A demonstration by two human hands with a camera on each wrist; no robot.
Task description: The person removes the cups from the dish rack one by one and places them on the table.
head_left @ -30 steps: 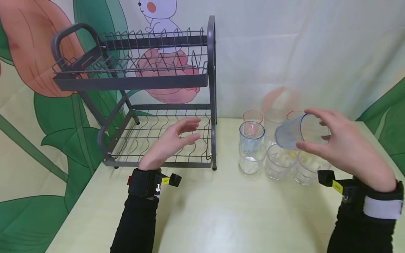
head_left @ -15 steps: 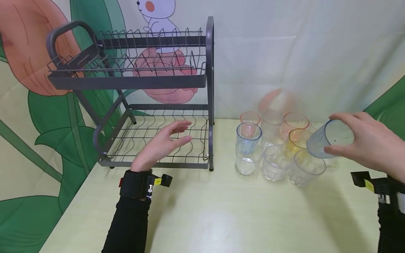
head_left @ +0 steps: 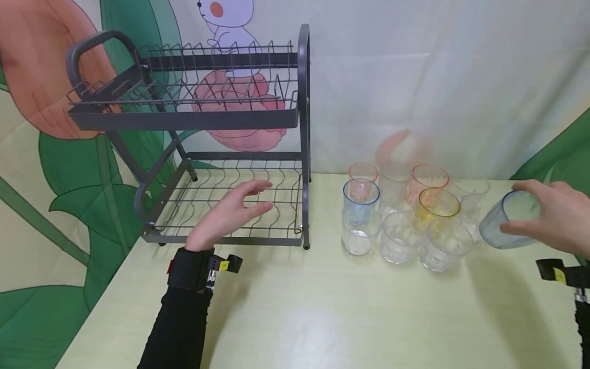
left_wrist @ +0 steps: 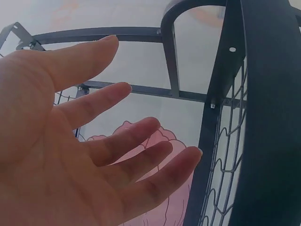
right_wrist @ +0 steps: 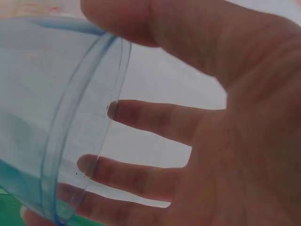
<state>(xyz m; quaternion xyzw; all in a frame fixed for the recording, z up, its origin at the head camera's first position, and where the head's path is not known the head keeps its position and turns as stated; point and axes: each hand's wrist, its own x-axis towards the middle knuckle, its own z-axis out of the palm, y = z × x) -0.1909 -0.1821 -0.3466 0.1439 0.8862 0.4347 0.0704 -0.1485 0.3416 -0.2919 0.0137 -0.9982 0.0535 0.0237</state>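
At the right edge of the head view, my right hand (head_left: 563, 218) grips a blue-tinted glass (head_left: 494, 228) near its rim, thumb and fingers on either side. The glass is held tilted above the table, mouth toward the palm. In the right wrist view its blue rim (right_wrist: 77, 113) fills the left side, and the fingers show partly through its wall. My left hand (head_left: 232, 212) hovers in front of the lower tier of a dark grey dish rack (head_left: 184, 121). Its fingers are relaxed and spread, holding nothing, as the left wrist view confirms.
Several glasses stand grouped right of the rack, among them a blue-rimmed one (head_left: 361, 205), a yellow one (head_left: 438, 202), a red-rimmed one (head_left: 430, 177) and a clear one (head_left: 444, 246). A patterned cloth (head_left: 369, 87) hangs behind the pale table (head_left: 313, 307).
My right hand has carried the blue-tinted glass rightward and slightly down, away from the grouped glasses, uncovering the yellow and red-rimmed ones. My left hand has shifted slightly left and down in the view.
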